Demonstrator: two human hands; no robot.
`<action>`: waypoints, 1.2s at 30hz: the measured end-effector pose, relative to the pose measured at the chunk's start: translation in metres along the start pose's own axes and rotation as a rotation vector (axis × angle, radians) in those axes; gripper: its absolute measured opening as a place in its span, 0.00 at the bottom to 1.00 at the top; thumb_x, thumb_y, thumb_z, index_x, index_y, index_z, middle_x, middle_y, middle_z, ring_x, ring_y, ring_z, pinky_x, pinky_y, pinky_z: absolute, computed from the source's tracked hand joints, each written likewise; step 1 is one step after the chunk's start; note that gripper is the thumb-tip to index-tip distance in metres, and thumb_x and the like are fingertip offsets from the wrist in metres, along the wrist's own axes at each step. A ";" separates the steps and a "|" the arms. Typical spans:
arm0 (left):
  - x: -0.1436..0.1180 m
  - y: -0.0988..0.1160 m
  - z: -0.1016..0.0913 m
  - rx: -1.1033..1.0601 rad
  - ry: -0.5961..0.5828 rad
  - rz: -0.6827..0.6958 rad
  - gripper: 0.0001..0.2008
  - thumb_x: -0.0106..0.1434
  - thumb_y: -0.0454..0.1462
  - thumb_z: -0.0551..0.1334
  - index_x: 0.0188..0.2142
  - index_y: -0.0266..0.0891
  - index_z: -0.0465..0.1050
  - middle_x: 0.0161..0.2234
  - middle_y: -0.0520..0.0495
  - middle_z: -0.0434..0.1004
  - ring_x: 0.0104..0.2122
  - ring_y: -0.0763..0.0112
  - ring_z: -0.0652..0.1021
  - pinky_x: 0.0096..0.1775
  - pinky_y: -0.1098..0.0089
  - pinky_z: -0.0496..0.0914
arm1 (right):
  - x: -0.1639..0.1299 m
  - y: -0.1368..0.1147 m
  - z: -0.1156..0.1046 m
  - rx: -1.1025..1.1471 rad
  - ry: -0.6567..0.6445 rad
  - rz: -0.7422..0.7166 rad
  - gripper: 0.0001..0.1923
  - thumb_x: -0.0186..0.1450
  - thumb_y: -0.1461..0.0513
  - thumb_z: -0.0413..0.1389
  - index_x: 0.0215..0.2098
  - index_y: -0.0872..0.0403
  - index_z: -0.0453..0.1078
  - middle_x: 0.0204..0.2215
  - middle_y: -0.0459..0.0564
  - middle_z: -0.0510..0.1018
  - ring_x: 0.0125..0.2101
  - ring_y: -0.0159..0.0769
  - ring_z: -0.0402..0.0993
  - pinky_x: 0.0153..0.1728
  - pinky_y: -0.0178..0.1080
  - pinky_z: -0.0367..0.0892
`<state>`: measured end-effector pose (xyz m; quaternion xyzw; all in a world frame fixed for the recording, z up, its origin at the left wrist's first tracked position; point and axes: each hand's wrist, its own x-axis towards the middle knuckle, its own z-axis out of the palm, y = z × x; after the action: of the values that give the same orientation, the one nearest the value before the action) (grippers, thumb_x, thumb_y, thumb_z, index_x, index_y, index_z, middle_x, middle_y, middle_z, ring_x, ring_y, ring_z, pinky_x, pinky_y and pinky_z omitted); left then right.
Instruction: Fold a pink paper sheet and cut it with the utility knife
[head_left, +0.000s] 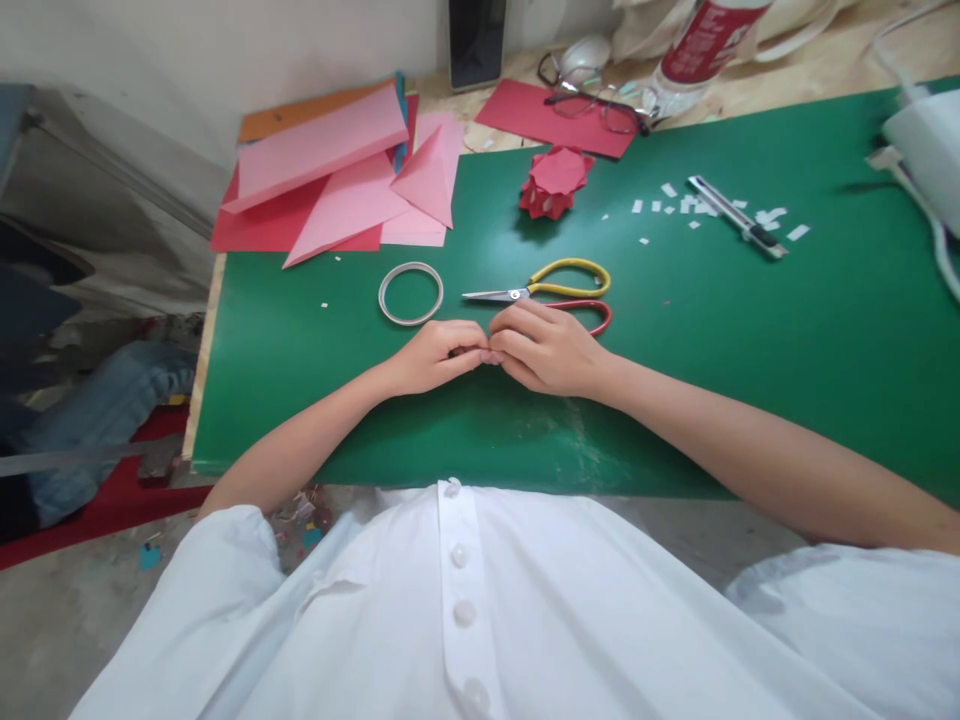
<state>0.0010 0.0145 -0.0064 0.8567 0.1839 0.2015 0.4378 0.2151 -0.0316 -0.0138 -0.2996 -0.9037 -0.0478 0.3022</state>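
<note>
Grip: left hand (435,357), right hand (544,350) pinched together, contents hidden; one scissors (551,293), one tape ring (410,293).

Pink paper (341,170) is lying at the table's (750,350) far corner. A red paper flower (555,182) is sitting beside white scraps (679,205) and a knife (737,216). Glasses (600,100) are resting behind.

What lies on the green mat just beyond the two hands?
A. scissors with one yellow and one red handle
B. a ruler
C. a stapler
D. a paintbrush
A: the scissors lie just past the right hand and left hand, blades pointing toward the tape ring.
</note>
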 end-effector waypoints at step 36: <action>0.000 -0.001 0.003 0.059 0.008 0.039 0.18 0.74 0.44 0.55 0.37 0.37 0.78 0.32 0.46 0.79 0.34 0.72 0.77 0.39 0.73 0.69 | -0.005 0.053 -0.044 -0.329 -0.087 0.312 0.11 0.74 0.61 0.44 0.35 0.53 0.64 0.31 0.54 0.73 0.35 0.44 0.70 0.36 0.45 0.63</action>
<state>0.0026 0.0131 -0.0089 0.8720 0.1747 0.2080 0.4073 0.2713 -0.0025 0.0137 -0.4825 -0.8388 -0.1341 0.2137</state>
